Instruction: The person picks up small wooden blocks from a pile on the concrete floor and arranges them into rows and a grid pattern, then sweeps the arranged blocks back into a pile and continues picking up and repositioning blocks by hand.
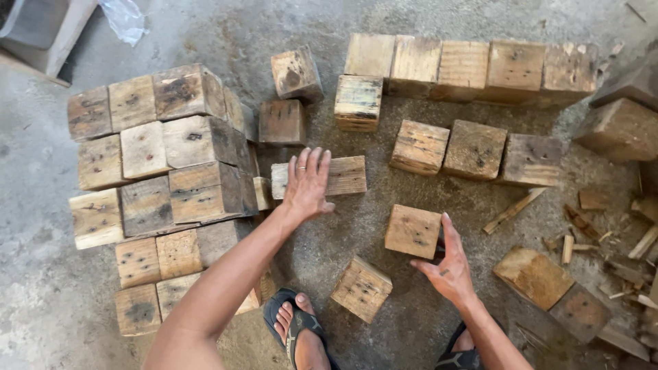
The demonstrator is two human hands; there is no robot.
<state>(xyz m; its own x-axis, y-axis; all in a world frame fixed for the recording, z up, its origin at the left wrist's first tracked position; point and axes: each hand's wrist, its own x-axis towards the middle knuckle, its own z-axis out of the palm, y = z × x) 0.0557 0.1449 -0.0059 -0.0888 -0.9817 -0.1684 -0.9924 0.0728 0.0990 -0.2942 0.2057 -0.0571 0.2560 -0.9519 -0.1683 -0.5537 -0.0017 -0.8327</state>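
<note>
Long wood block (343,176) flat; square block (412,231) flat on floor

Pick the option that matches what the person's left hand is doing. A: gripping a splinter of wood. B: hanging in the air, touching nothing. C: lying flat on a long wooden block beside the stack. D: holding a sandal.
C: the left hand lies palm down, fingers spread, on the long wooden block next to the stacked blocks; it holds nothing.

Weathered tan wooden blocks (413,231) with dark nail-hole spots; grey concrete floor (41,274).
</note>
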